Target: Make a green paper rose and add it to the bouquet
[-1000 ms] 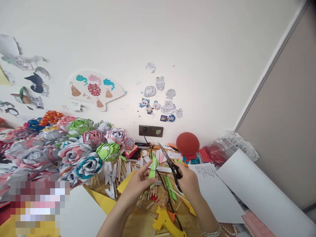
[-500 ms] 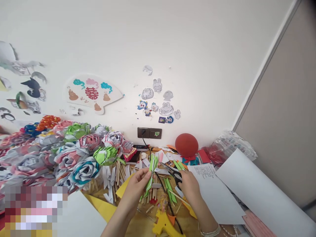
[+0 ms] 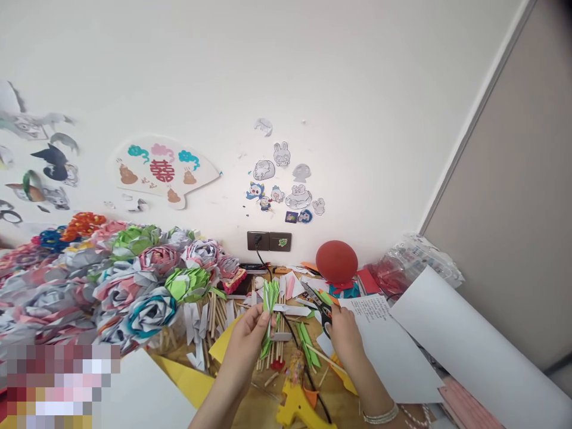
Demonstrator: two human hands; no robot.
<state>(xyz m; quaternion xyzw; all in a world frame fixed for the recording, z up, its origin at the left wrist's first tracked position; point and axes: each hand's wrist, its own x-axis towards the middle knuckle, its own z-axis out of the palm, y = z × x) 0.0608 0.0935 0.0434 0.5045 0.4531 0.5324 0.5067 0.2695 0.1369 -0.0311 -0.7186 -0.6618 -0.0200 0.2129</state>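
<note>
My left hand [image 3: 251, 329] pinches a bundle of folded green-and-white paper strips [image 3: 270, 296], which fans upward above the thumb. In my right hand [image 3: 345, 333] is a pair of black-handled scissors [image 3: 322, 310], its blades pointing up and left, apart from the strips. Other green folded strips [image 3: 307, 345] lie on the table between my hands. Below them sits a yellow hot glue gun [image 3: 297, 402], its nozzle end crusted with glue residue.
Folded paper flowers [image 3: 154, 313] pile up on the left. Wooden sticks [image 3: 218, 313] and white paper strips [image 3: 193, 330] litter the middle. At the back stands a red balloon [image 3: 336, 261]. White sheets [image 3: 473, 345] cover the right side. A black cable [image 3: 292, 328] crosses the table.
The paper bundle in my left hand has shifted slightly left and stands more upright. My right hand has moved the scissors a little right, away from it.
</note>
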